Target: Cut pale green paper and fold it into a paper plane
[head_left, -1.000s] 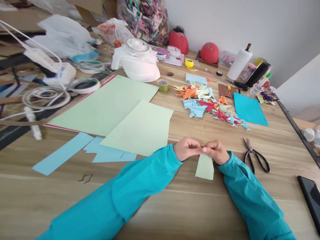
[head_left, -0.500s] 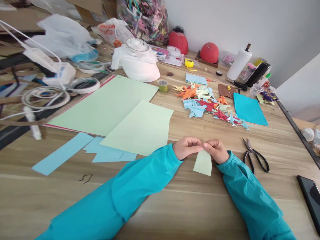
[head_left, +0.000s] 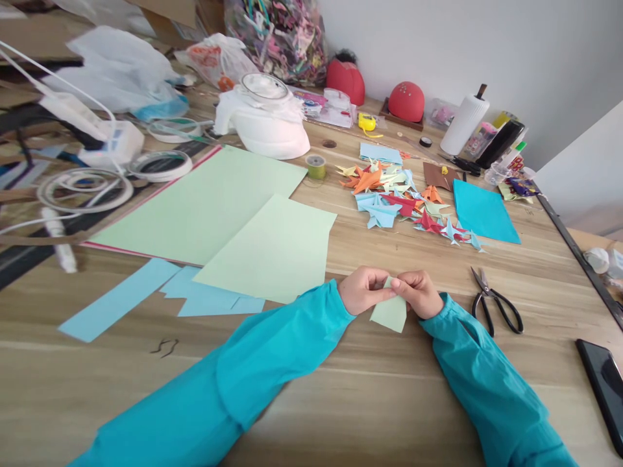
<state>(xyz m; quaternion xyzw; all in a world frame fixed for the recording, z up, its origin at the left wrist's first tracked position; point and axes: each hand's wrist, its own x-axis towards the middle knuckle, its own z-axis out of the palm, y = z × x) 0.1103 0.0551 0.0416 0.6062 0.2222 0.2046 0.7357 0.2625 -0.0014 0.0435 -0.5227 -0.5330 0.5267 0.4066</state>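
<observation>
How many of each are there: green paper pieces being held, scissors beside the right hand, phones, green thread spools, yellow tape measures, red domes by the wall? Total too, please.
Held green paper: 1
Nearby scissors: 1
Phone: 1
Green thread spool: 1
Yellow tape measure: 1
Red domes: 2
Total: 7

Bright, diffuse light leaves a pale sheen across the wooden table (head_left: 341, 415) and only soft shadows. Wide-angle distortion stretches the edges, and the cardboard (head_left: 26, 37) at upper left looks blurred.
</observation>
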